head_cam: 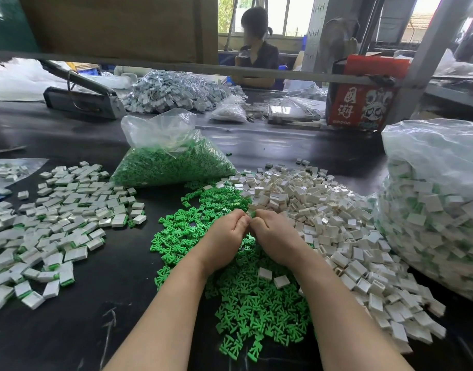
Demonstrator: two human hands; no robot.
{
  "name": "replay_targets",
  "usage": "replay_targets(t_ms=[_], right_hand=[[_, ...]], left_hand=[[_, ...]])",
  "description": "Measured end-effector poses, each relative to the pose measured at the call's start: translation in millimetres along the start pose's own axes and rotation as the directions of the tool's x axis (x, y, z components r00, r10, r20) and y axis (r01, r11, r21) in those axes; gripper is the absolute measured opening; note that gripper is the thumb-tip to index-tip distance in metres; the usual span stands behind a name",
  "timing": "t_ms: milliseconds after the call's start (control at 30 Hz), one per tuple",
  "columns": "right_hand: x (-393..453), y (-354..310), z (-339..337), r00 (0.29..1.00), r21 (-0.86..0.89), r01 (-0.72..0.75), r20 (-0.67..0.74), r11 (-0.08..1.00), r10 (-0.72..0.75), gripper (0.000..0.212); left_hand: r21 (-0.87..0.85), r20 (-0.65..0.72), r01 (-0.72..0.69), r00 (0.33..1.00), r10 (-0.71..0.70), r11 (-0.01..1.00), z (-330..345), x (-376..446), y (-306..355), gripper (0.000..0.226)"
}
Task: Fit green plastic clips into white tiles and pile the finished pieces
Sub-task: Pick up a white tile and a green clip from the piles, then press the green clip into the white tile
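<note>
While both hands (250, 231) meet above the clips (254, 301), their fingers (240, 219) pinch one clip (253, 214), the tile hidden; fitting seems underway, then the piece joins the pile (56, 223) at left.

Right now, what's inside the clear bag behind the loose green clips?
The clear bag is packed with green clips like the loose ones in front; its open top is crumpled and looks empty. Anything buried under the outer clips is hidden.
</note>
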State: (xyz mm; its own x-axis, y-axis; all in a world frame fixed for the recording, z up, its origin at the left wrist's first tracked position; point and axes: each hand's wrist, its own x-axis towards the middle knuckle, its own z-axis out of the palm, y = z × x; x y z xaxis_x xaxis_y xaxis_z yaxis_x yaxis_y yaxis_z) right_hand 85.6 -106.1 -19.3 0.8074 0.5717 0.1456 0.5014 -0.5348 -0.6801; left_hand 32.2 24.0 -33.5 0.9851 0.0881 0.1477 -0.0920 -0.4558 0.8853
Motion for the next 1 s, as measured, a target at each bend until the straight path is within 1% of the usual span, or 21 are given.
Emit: replay_targets(t_ms=[233,333,633,767,900,1000], right_hand=[[-1.3,-3.9,3.6,0.999,-0.102,-0.034,-0.028,0.994,0.031,0.033],[-2.8,-6.0,4.1,0.999,-0.13,-0.038,-0.034,0.991,0.034,0.033],[-4.8,-6.7,4.5,0.998,-0.177,-0.036,-0.051,0.984,0.028,0.035],[-5.8,-7.4,3.6,0.998,-0.19,-0.029,-0.06,0.981,0.018,0.035],[-7.4,-9.3,2.3,0.999,-0.196,-0.026,-0.042,0.98,0.018,0.031],[-6.7,-8.9,-0.5,1.0,-0.185,-0.014,-0.023,0.983,0.01,0.029]], left_hand=[[0.087,-0.076,-0.003,0.997,0.01,0.996,6.3,0.2,1.6,0.026],[0.094,-0.093,0.005,0.996,0.004,0.996,6.5,0.6,1.2,0.025],[0.065,-0.059,0.035,0.998,-0.031,0.997,6.7,4.5,-3.9,0.017],[0.056,-0.047,0.018,0.999,-0.016,0.998,5.2,4.3,-3.7,0.026],[0.051,-0.032,0.014,0.999,-0.012,0.999,3.9,3.5,-2.9,0.023],[0.018,-0.01,0.015,1.0,-0.015,1.0,1.6,3.4,-4.9,0.026]])
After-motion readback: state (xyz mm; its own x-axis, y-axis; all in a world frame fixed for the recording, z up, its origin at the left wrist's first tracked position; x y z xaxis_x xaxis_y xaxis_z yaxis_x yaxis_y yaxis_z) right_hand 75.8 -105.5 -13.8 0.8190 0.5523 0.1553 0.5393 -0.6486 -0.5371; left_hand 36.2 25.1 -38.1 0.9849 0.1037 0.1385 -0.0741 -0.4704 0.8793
